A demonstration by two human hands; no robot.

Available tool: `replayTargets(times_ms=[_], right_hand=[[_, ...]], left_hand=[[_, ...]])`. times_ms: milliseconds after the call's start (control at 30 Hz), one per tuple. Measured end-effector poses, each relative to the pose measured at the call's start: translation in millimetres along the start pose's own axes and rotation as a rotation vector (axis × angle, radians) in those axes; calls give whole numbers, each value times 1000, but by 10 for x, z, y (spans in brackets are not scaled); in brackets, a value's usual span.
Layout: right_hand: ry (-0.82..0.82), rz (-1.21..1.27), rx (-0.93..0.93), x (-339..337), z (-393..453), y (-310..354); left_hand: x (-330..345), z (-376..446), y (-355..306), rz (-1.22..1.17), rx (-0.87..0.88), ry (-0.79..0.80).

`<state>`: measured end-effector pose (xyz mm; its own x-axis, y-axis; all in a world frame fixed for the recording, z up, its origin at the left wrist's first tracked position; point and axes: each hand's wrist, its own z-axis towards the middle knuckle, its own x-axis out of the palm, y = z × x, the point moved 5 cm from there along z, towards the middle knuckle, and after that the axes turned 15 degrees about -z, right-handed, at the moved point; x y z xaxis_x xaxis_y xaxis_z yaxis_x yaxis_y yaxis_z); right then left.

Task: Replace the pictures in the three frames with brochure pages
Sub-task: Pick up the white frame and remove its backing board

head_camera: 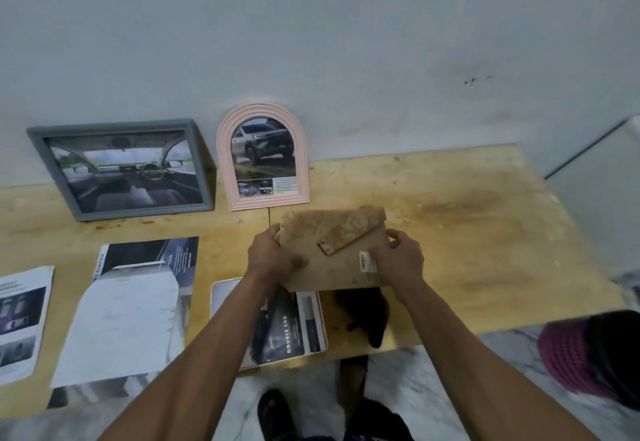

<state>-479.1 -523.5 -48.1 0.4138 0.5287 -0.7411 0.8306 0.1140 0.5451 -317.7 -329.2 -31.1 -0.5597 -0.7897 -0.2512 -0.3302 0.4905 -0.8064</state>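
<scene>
While the left hand (pixel 273 257) grips one edge, the right hand (pixel 398 260) grips the other. Between them the frame's brown backing board (pixel 332 267) hangs above the desk (pixel 485 233).

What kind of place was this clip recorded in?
Probably a room in a home, used as a makeshift craft spot: a stained plywood tabletop pushed against a plain painted wall, a marble-patterned floor below, and picture frames leaning on the wall.

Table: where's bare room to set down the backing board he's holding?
Free: the table right of the backing board, out to the right edge. Crowded: left half, with brochure pages in front and the grey frame and pink arched frame against the wall.
</scene>
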Motion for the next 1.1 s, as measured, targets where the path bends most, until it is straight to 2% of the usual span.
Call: replayTargets(times_ms=[233,333,400,500,600,733,800,900,1000,1100], right_hand=[[58,-54,73,-84,865,-170],[94,-43,94,-76,1166,-194],[115,-83,59,-64,1330,-187],[126,-149,2,-45,1475,-164],[158,-217,-16,10,1555,-184],[131,-310,-73,48,1551,-188],[122,-333,-94,55,1518,-169],[117,-375,-115,74,1486,-163],[131,-387,-124,110,1436,-162],[84,-397,-142,126,1298,-120]], left_hand=[[681,542,-145,-74,-104,-138],[880,781,-129,-65,-149,-130],[997,894,-147,-240,-203,-132],[1040,1026,-101,-233,-154,-259],[1141,1015,-103,-293,-160,-320],[1182,1058,-27,-16,-146,-317],[1158,1047,-5,-29,-127,-340],[1147,1049,-27,94,-89,-312],[1157,1014,-59,221,-44,-228],[1013,962,8,237,-33,-175]])
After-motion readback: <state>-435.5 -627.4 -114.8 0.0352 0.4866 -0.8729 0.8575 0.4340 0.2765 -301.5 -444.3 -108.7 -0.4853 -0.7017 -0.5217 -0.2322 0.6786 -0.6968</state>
